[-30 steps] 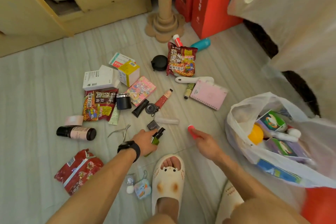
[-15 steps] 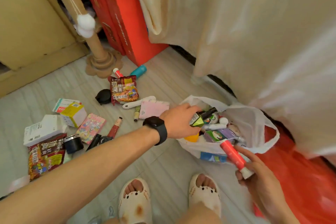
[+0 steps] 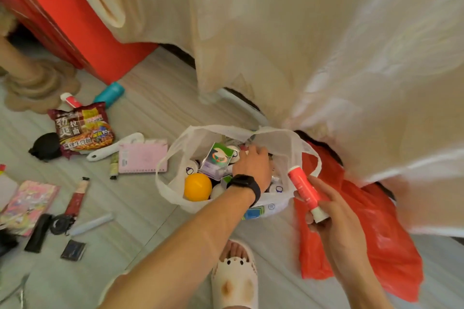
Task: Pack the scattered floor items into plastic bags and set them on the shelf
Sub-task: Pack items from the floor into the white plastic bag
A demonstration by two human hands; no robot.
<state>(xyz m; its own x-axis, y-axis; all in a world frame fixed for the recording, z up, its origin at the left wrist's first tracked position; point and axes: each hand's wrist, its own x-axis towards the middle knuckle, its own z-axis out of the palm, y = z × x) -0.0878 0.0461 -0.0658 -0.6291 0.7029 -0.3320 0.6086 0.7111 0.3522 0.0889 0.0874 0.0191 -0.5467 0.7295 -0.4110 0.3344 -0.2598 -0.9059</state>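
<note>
in the white bag [image 3: 175, 155], left hand [image 3: 251, 166] dips, grip hidden, cannot tell; right hand [image 3: 335, 212] holds red tube [image 3: 302, 186].

The white bag [image 3: 283, 144] around the left hand [image 3: 251, 163] was formed of thin, translucent plastic, softly crinkled. The tube [image 3: 301, 187] gripped in the right hand [image 3: 336, 211] was finished in smooth red plastic, with a matt white cap. Beneath the right hand, a red bag [image 3: 381, 246] of glossy film was creased. Beyond both hands, a curtain [image 3: 326, 45] of sheer, faintly lustrous cloth was draped.
</note>
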